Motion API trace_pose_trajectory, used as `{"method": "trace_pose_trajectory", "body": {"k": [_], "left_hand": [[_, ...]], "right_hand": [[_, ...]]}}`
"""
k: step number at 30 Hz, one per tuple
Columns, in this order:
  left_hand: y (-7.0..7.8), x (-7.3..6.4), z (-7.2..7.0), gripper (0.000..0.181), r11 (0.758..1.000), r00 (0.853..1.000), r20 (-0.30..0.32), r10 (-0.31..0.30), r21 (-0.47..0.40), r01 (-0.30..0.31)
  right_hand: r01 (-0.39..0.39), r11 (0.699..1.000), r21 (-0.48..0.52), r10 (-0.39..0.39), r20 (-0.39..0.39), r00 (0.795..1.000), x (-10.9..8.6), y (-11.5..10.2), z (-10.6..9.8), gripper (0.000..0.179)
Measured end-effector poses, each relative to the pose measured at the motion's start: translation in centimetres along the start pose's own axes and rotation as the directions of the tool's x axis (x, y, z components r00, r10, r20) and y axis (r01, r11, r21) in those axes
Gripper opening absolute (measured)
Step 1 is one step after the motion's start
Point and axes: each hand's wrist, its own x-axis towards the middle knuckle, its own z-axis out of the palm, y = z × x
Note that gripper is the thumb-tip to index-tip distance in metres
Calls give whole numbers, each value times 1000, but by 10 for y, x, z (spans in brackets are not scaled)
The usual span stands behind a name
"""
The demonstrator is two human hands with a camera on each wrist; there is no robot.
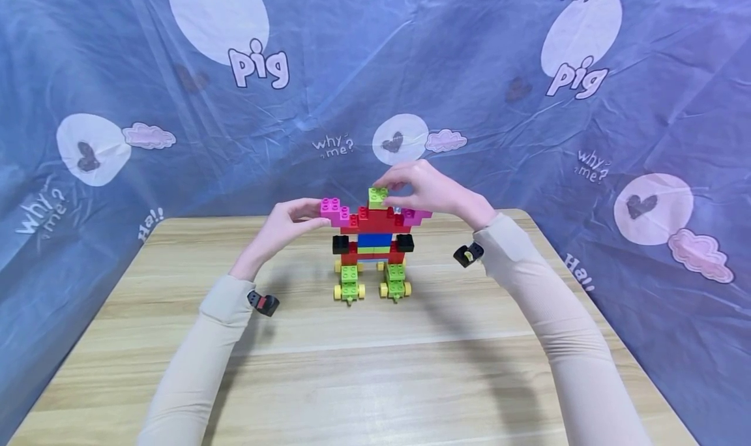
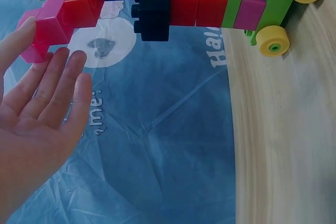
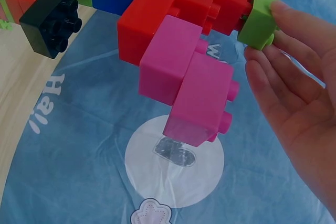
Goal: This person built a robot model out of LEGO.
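A robot-like figure of toy building bricks [image 1: 375, 222] stands upright on the table. It has red and blue bricks in its body, black bricks [image 2: 155, 14] at its sides and green wheeled bases [image 1: 349, 291] with yellow wheels. At its top, my right hand [image 1: 425, 185] pinches a lime green brick [image 3: 259, 18] between thumb and fingers. That brick sits against the red bricks below it. My left hand [image 1: 296, 219] holds the pink brick [image 2: 35, 45] at the figure's left end, thumb on one side and fingertips on the other. Stepped pink bricks [image 3: 199, 103] jut out on the right side too.
The wooden table [image 1: 352, 374] has its back edge just behind the figure. Blue printed cloth [image 1: 328, 61] hangs behind and at both sides. A small black device [image 1: 266, 304] is on the left wrist and another black device [image 1: 469, 255] on the right.
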Motion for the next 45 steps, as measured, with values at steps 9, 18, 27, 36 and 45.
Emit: {"method": "trace_pose_trajectory", "body": {"k": [9, 18, 27, 36, 45], "left_hand": [[-3, 0, 2, 51, 999, 1000, -6, 3, -37, -3], [-2, 1, 3, 47, 999, 1000, -2, -9, -52, 8], [-1, 1, 3, 47, 999, 1000, -1, -6, -42, 6], [0, 2, 2, 48, 999, 1000, 0, -9, -41, 9], [0, 3, 1, 48, 999, 1000, 1, -18, -43, 18]], "right_hand": [[-17, 1000, 2, 16, 37, 999, 3, -2, -1, 32], [-37, 999, 26, 36, 38, 999, 3, -2, -1, 31], [-82, 995, 52, 80, 40, 996, 3, -6, -1, 32], [-80, 995, 63, 77, 48, 996, 6, -4, -1, 30], [-88, 995, 46, 86, 49, 995, 7, -7, 1, 27]]}}
